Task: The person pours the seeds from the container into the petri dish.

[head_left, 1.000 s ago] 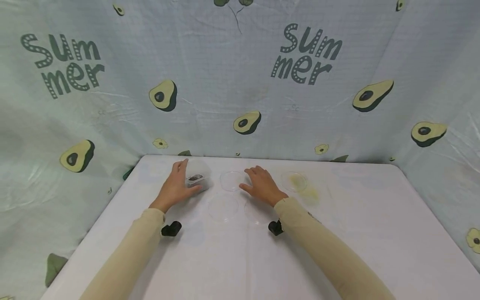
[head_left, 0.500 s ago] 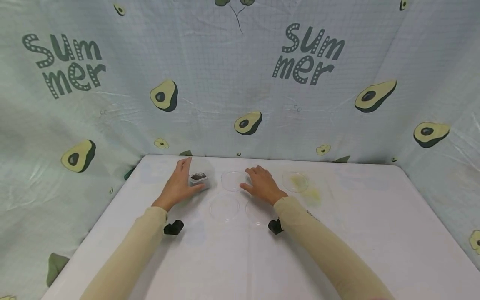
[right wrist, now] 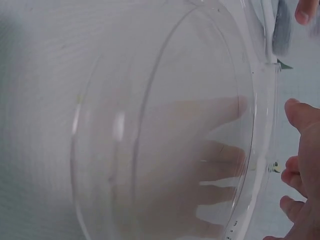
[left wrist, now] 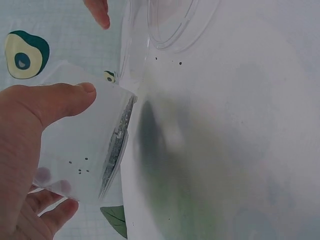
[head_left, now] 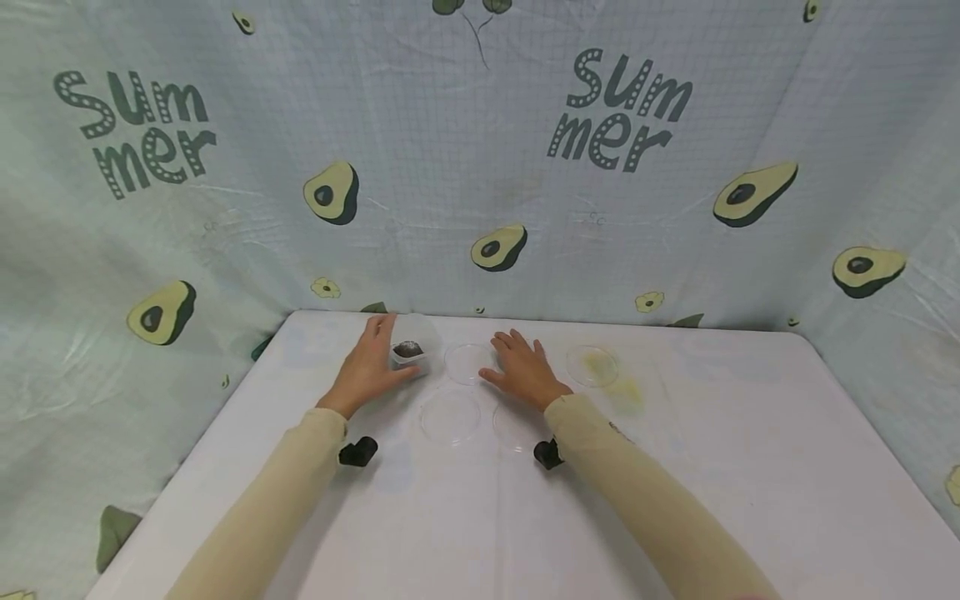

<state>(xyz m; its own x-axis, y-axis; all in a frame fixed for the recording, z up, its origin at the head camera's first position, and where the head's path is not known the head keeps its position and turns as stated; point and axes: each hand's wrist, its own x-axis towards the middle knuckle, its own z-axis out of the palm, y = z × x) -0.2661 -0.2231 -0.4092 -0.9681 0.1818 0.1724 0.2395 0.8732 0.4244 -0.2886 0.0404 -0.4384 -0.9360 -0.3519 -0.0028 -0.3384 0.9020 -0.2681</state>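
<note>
My left hand [head_left: 367, 367] grips a clear plastic tub [left wrist: 95, 130], thumb on one side and fingers on the other. Small dark seed-like grains [left wrist: 117, 142] lie heaped inside it, and a few specks show through its wall. The tub stays above the table, left of a clear round dish [head_left: 468, 364]. My right hand [head_left: 522, 371] hovers with fingers spread and nothing held, between that dish and another, yellow-tinged dish [head_left: 592, 367]. Beneath its wrist is a third round dish [head_left: 516, 427], partly hidden by the arm and seen close in the right wrist view.
One more clear round dish [head_left: 450, 417] stands in front, nearer the person. A pale yellow patch [head_left: 626, 392] marks the white table [head_left: 480, 517] on the right. A few dark specks [left wrist: 180, 63] lie on the table beside a dish. A printed curtain [head_left: 420, 125] rises behind.
My left hand has moved a little to the right with the tub, closer to the dishes, and more of the dark grains shows. The right hand has spread its fingers slightly, staying almost in place.
</note>
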